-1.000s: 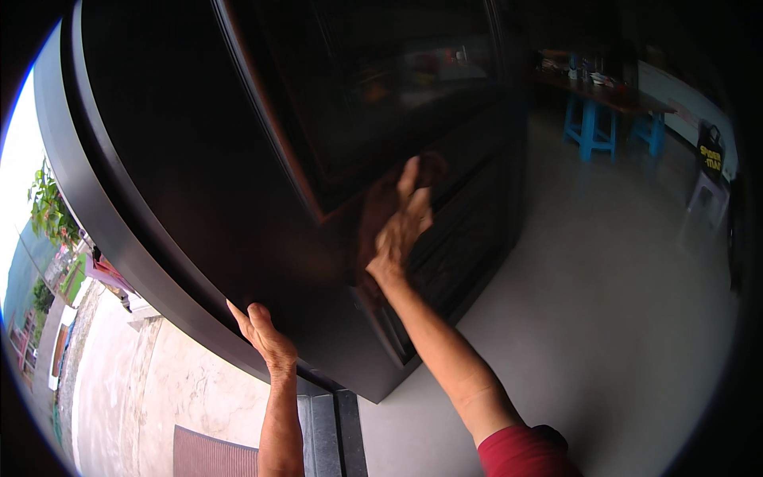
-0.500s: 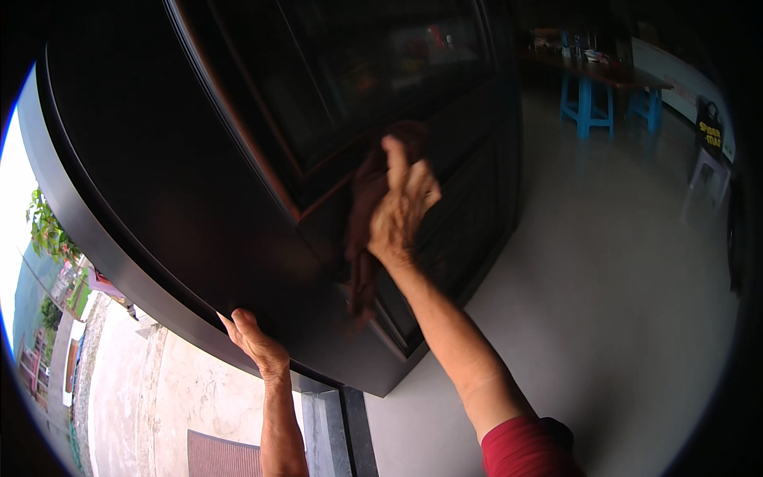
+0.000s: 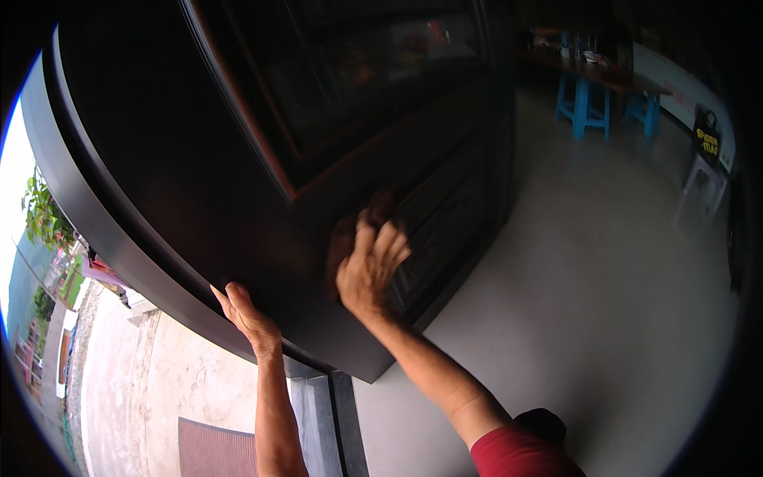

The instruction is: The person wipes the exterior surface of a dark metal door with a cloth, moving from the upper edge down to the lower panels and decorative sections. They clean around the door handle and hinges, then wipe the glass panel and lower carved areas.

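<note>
A: Item one, right hand (image 3: 367,274)?
B: Pressed flat on a brown cloth (image 3: 350,238) against the dark door (image 3: 199,183). Fingers (image 3: 389,242) spread, pointing to 12 o'clock. The cloth lies under palm and fingers, showing past the fingertips at 12 and beside the hand at 9.

A: Item two, left hand (image 3: 248,316)?
B: At 8 o'clock from the right hand, well apart. Fingers curled around the door's outer edge, gripping it.

A: Surroundings?
B: Glass pane (image 3: 381,71) in the door at 12 o'clock. Grey floor (image 3: 588,278) at 3. Blue stools (image 3: 584,99) and a table (image 3: 592,70) at 1, far off. Mat (image 3: 214,449) at 7.
</note>
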A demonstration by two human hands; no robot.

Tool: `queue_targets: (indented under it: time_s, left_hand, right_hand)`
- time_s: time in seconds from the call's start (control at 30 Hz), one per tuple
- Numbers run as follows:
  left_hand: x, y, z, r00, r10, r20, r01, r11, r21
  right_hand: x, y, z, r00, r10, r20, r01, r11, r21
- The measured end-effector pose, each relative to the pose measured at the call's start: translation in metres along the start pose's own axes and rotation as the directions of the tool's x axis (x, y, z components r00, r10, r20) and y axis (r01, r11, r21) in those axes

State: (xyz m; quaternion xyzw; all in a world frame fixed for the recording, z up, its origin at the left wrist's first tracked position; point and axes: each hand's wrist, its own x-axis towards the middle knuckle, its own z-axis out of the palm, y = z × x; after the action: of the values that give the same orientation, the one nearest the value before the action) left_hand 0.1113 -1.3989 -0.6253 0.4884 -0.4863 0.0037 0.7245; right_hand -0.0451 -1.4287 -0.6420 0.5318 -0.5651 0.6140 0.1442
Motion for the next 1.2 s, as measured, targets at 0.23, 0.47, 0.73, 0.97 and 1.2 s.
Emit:
queue_targets:
  time_s: [0.23,0.47,0.73,0.97,1.2]
  left_hand:
    - [-0.003,0.009,0.003,0.991,-0.114,0.069,0.12,0.987,-0.105]
    - [0.003,-0.01,-0.004,0.998,-0.056,0.017,0.055,0.997,0.053]
    - [-0.001,-0.023,-0.018,0.987,-0.158,-0.03,0.159,0.987,0.01]
    - [-0.012,-0.034,-0.012,0.981,-0.157,-0.112,0.155,0.988,-0.021]
    - [-0.01,-0.044,-0.018,0.99,0.139,-0.03,-0.128,0.965,0.229]
  right_hand:
    - [-0.058,-0.027,0.01,0.917,-0.382,-0.112,0.397,0.896,0.198]
    - [-0.033,0.029,0.036,0.913,0.407,-0.001,-0.356,0.801,0.482]
    - [-0.025,0.121,0.091,0.94,0.342,0.007,-0.338,0.925,0.172]
    - [-0.007,0.219,0.121,0.587,0.803,0.107,-0.741,0.478,0.471]
    - [-0.028,0.154,0.101,0.65,0.741,0.17,-0.752,0.659,0.001]
